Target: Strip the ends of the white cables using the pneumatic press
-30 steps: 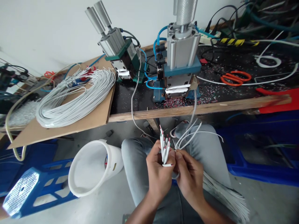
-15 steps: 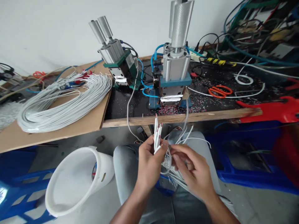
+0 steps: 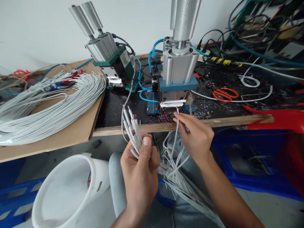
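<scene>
A: Head view. What does my left hand point(image 3: 140, 164) hold?

B: It is closed around a small bundle of cut white wires point(image 3: 132, 130), their red-tipped ends fanned upward just before the bench edge point(image 3: 225, 120).

A: And my right hand point(image 3: 194, 134)?

B: Thumb and forefinger are pinched on a single white wire point(image 3: 176, 129), its end raised to the mouth of the blue pneumatic press point(image 3: 177, 90). More loose wires point(image 3: 180, 180) trail across the lap below.

A: How will the wire handle?

B: I judge it light, thin and springy, with smooth insulation that may slip. A grip close behind the end should keep it from bending. A second, green press point(image 3: 114, 65), a large coil of white wire point(image 3: 54, 104), orange scissors point(image 3: 224, 94) and a white bucket point(image 3: 64, 193) stand about.
</scene>
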`<action>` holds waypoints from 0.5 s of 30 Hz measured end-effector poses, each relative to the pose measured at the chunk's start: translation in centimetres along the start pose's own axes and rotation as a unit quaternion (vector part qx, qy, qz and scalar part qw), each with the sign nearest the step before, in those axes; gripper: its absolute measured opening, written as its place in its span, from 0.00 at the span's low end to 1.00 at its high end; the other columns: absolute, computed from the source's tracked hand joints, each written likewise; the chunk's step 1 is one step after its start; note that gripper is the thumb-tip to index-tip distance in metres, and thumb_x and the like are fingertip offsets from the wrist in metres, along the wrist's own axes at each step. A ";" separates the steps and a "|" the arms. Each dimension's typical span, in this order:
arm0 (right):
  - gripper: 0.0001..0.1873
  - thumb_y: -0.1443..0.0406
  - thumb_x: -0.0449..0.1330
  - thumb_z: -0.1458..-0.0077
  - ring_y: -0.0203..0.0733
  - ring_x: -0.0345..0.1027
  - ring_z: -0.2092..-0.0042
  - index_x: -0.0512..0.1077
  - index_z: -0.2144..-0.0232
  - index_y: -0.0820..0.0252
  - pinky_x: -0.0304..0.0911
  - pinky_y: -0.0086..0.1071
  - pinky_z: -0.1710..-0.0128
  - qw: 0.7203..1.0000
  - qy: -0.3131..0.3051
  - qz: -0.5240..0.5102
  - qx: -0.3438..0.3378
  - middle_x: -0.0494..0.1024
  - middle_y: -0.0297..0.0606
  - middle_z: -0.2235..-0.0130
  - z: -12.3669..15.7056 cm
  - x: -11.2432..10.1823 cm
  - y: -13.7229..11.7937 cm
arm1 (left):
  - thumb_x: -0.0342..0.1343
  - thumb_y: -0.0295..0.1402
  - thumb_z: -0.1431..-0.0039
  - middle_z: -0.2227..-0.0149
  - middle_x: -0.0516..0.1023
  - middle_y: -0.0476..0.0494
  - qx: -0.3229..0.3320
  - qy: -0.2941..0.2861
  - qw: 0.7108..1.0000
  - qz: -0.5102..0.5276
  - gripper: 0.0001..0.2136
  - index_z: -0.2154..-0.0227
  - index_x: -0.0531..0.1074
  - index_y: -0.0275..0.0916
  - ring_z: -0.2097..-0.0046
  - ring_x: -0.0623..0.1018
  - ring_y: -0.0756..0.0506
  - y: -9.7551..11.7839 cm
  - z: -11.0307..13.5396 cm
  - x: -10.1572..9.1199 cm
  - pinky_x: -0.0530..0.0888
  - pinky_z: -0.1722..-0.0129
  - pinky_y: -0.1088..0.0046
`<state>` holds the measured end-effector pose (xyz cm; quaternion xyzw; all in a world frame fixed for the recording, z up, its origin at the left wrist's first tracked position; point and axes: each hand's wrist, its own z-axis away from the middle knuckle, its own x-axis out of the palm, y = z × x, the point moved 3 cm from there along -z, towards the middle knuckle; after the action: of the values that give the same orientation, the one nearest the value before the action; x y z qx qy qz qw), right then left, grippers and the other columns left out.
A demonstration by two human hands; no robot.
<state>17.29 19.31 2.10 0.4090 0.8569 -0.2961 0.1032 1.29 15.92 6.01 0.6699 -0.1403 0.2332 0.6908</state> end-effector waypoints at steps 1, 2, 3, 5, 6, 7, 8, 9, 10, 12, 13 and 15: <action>0.21 0.75 0.59 0.43 0.38 0.77 0.53 0.73 0.48 0.57 0.75 0.35 0.51 1.000 0.001 -0.001 0.007 0.83 0.41 0.54 -0.2 0.4 0.2 | 0.56 0.33 0.35 0.76 0.54 0.57 0.000 0.003 1.000 0.001 0.05 0.66 0.73 0.38 0.80 0.50 0.58 0.3 0.2 0.0 0.50 0.82 0.80; 0.20 0.75 0.59 0.43 0.38 0.77 0.53 0.73 0.48 0.57 0.75 0.34 0.52 1.000 0.002 -0.001 0.013 0.82 0.41 0.54 -0.3 0.7 0.2 | 0.56 0.32 0.35 0.76 0.55 0.56 0.000 0.003 1.000 0.002 0.05 0.66 0.73 0.38 0.80 0.50 0.58 0.5 0.4 0.1 0.51 0.82 0.80; 0.20 0.74 0.59 0.42 0.38 0.77 0.53 0.73 0.49 0.58 0.75 0.34 0.52 1.000 0.003 0.000 0.018 0.82 0.41 0.54 -0.4 1.0 0.3 | 0.57 0.32 0.35 0.76 0.56 0.56 0.001 0.003 1.000 0.003 0.05 0.67 0.73 0.39 0.80 0.51 0.58 0.7 0.6 0.1 0.51 0.82 0.81; 0.19 0.74 0.59 0.42 0.39 0.77 0.53 0.73 0.49 0.60 0.75 0.34 0.52 1.000 0.003 0.007 0.024 0.82 0.43 0.54 -0.6 1.3 0.3 | 0.58 0.32 0.36 0.75 0.58 0.55 0.003 0.006 1.000 0.004 0.04 0.67 0.74 0.39 0.80 0.52 0.58 0.9 0.8 0.1 0.52 0.82 0.81; 0.18 0.74 0.58 0.42 0.39 0.77 0.53 0.73 0.49 0.61 0.74 0.35 0.52 1.000 -0.001 0.010 0.028 0.82 0.44 0.54 -0.7 1.4 0.2 | 0.58 0.32 0.37 0.74 0.60 0.54 0.002 0.009 1.000 0.005 0.04 0.68 0.74 0.39 0.80 0.53 0.59 0.9 0.8 0.0 0.52 0.82 0.81; 0.18 0.74 0.58 0.41 0.39 0.77 0.52 0.73 0.49 0.61 0.74 0.35 0.51 0.999 -0.005 0.013 0.031 0.82 0.44 0.54 -0.9 1.5 0.2 | 0.59 0.32 0.38 0.72 0.61 0.53 0.000 0.011 1.000 0.006 0.04 0.68 0.74 0.39 0.80 0.54 0.59 0.9 0.8 0.0 0.52 0.82 0.81; 0.17 0.74 0.57 0.41 0.39 0.77 0.52 0.74 0.50 0.61 0.74 0.35 0.52 0.999 -0.006 0.016 0.033 0.82 0.44 0.54 -1.0 1.6 0.2 | 0.60 0.32 0.38 0.71 0.62 0.52 -0.001 0.012 1.000 0.008 0.04 0.68 0.74 0.39 0.80 0.55 0.59 0.9 0.8 0.0 0.53 0.82 0.81; 0.17 0.73 0.57 0.41 0.39 0.77 0.53 0.74 0.50 0.61 0.74 0.34 0.52 0.999 -0.005 0.019 0.034 0.82 0.44 0.54 -1.2 1.6 0.2 | 0.60 0.32 0.39 0.70 0.63 0.52 -0.002 0.013 1.000 0.008 0.03 0.68 0.75 0.40 0.80 0.56 0.59 0.9 0.8 -0.1 0.53 0.82 0.81; 0.16 0.73 0.56 0.40 0.39 0.77 0.53 0.74 0.51 0.61 0.75 0.34 0.52 0.999 -0.004 0.023 0.036 0.83 0.44 0.55 -1.4 1.7 0.1 | 0.60 0.32 0.39 0.70 0.63 0.52 -0.003 0.012 1.000 0.009 0.03 0.68 0.75 0.40 0.81 0.56 0.59 0.9 0.8 -0.1 0.53 0.82 0.81; 0.15 0.73 0.56 0.40 0.38 0.77 0.55 0.75 0.52 0.62 0.75 0.34 0.53 0.999 -0.004 0.035 0.041 0.83 0.44 0.56 -1.7 1.7 0.1 | 0.60 0.33 0.39 0.70 0.63 0.52 -0.003 0.011 1.000 0.009 0.03 0.67 0.75 0.39 0.81 0.56 0.59 0.8 0.8 -0.2 0.53 0.82 0.81; 0.14 0.72 0.56 0.39 0.39 0.78 0.55 0.75 0.52 0.62 0.75 0.34 0.53 0.998 -0.004 0.041 0.044 0.83 0.44 0.57 -1.8 1.8 0.0 | 0.60 0.33 0.39 0.70 0.63 0.52 -0.004 0.010 1.000 0.009 0.03 0.68 0.75 0.39 0.81 0.56 0.60 0.8 0.8 -0.2 0.53 0.82 0.81; 0.14 0.72 0.55 0.39 0.39 0.78 0.56 0.75 0.53 0.62 0.74 0.34 0.53 0.998 -0.009 0.048 0.049 0.83 0.45 0.57 -2.0 1.9 0.0 | 0.60 0.33 0.39 0.69 0.63 0.52 -0.008 0.004 1.000 0.009 0.04 0.68 0.74 0.39 0.81 0.56 0.60 0.8 0.9 -0.3 0.52 0.82 0.80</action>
<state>16.21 21.70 2.91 0.4520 0.8196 -0.3362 0.1044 0.74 14.95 6.65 0.6621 -0.1452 0.2414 0.6945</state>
